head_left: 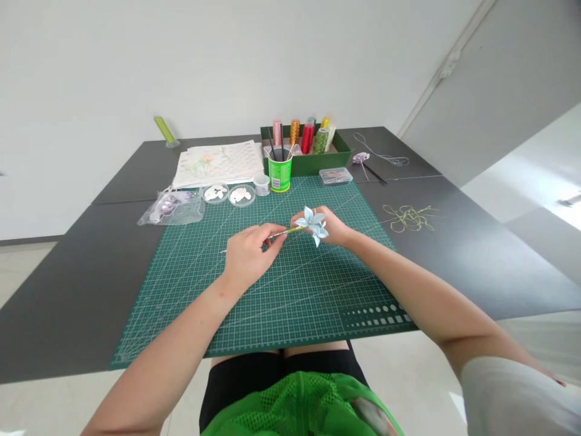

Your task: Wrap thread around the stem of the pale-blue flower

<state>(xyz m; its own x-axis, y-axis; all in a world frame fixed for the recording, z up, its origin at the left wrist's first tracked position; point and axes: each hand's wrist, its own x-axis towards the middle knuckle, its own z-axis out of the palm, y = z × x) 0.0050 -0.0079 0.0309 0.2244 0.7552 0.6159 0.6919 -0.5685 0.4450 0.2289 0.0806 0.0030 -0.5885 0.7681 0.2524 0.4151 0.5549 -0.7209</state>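
Over the cutting mat, a pale blue artificial flower [311, 223] with pointed petals lies sideways between my hands. Its thin stem [295, 229] is green near the bloom and whitish further left, its end poking out beyond my left hand. My left hand [249, 251] is closed, thumb and fingers pinching the stem. Right behind the petals, my right hand [330, 226] is closed around the stem's upper part, its fingertips partly hidden by the bloom. Whether a thread is also in its fingers is too small to tell.
The green cutting mat [272, 297] covers the dark table [59, 290]. Behind stand a green pot with brushes [280, 174], a box of thread spools [313, 163], dishes of white pieces [242, 195] and paper sheets [236, 160]. Tangled green thread [408, 218] lies right.
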